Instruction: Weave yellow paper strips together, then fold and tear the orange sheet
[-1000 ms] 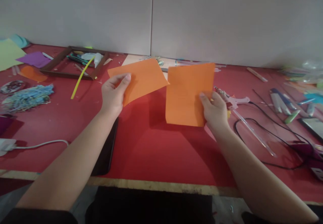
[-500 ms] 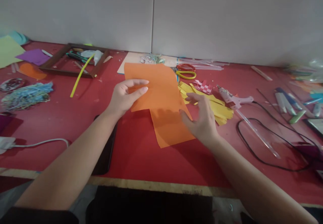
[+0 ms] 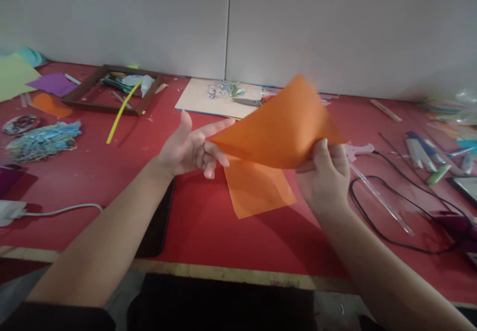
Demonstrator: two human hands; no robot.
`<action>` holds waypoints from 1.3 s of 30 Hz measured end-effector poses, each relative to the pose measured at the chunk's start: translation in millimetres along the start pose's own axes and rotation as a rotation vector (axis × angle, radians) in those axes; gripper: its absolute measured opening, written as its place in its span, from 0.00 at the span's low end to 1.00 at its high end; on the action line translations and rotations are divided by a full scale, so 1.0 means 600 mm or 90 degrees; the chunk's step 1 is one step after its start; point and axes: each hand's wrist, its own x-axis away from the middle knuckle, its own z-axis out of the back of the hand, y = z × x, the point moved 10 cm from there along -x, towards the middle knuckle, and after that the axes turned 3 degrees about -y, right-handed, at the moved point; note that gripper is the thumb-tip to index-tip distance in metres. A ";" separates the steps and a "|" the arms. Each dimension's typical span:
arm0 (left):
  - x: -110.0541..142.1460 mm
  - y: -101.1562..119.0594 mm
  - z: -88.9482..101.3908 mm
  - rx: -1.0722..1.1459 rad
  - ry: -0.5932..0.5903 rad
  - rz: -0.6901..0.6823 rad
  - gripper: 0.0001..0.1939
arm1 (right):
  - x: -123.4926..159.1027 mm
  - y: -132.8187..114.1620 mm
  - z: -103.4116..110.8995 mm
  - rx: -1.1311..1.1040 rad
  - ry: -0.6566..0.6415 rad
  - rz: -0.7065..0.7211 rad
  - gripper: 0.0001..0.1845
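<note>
A curved, blurred sheet of orange paper (image 3: 279, 127) hangs raised above the table between my hands. My right hand (image 3: 326, 174) grips its right side, thumb on top and fingers partly hidden. At my left hand (image 3: 196, 149), turned with its thumb up and index finger stretched out, the pointed left corner of the sheet lies between the index and middle fingers. Below the raised sheet, a second orange paper piece (image 3: 259, 189) rests on the red table (image 3: 231, 241), its upper part covered.
Behind stand a pale board (image 3: 190, 100) with shreds and scissors (image 3: 248, 102). On the left are a brown frame (image 3: 102, 107), a yellow strip (image 3: 121, 115) and shredded paper (image 3: 44, 142). A dark phone (image 3: 158, 226) lies near the front edge. A corded pink glue gun (image 3: 359, 150) sits at right.
The upper orange sheet has been lifted and swung right, now bent and hiding the yellow strips. My right hand has closed on it; my left hand has rotated palm upward.
</note>
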 end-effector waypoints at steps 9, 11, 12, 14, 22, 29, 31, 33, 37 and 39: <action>-0.012 -0.038 0.013 -0.010 0.078 0.081 0.35 | 0.046 0.092 -0.078 -0.024 -0.297 -0.368 0.20; -0.018 -0.050 0.006 -0.020 0.076 0.096 0.32 | 0.051 0.090 -0.091 0.055 -0.340 -0.298 0.20; -0.020 -0.054 0.000 -0.034 0.062 0.099 0.31 | 0.053 0.085 -0.098 0.095 -0.355 -0.253 0.20; -0.023 -0.054 -0.017 -0.100 0.018 0.085 0.30 | 0.059 0.072 -0.111 0.158 -0.376 -0.173 0.21; -0.013 -0.029 -0.067 -0.343 -0.079 -0.005 0.16 | 0.077 0.045 -0.144 0.235 -0.421 -0.059 0.17; -0.013 -0.030 -0.081 -0.355 -0.125 0.007 0.13 | 0.070 0.048 -0.136 0.102 -0.390 -0.104 0.14; -0.013 -0.032 -0.081 -0.353 -0.131 0.016 0.14 | 0.069 0.049 -0.136 0.122 -0.387 -0.096 0.12; -0.014 -0.034 -0.084 -0.346 -0.146 0.022 0.14 | 0.069 0.048 -0.136 0.140 -0.383 -0.088 0.10; -0.016 -0.033 -0.094 -0.330 -0.165 0.007 0.14 | 0.072 0.048 -0.140 0.173 -0.383 -0.082 0.09; -0.017 -0.034 -0.097 -0.336 -0.161 -0.006 0.14 | 0.074 0.048 -0.142 0.180 -0.388 -0.081 0.08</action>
